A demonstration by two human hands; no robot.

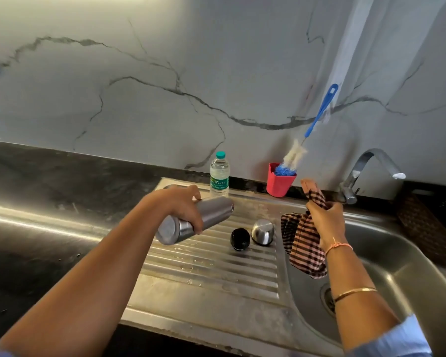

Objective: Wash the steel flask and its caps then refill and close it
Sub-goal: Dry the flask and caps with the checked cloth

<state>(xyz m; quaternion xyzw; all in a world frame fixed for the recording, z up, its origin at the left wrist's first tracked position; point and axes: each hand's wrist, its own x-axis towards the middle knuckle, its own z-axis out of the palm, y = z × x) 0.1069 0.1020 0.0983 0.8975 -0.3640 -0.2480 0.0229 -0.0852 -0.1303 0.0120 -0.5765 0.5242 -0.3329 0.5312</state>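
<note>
Above the drainboard point(216, 266), the left hand point(183, 210) grips the steel flask point(214, 212) (tilted, uncapped). The right hand point(325, 220) clutches a checked cloth point(304, 248) at the drainboard's right edge. The black cap point(240, 239) and the steel cap point(262, 231) rest on the drainboard.

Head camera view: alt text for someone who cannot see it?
A person's left hand holds a steel flask on its side above a drainboard, while the right hand holds a checked cloth at the edge of the sink. A black cap and a steel cap sit on the drainboard.
</note>
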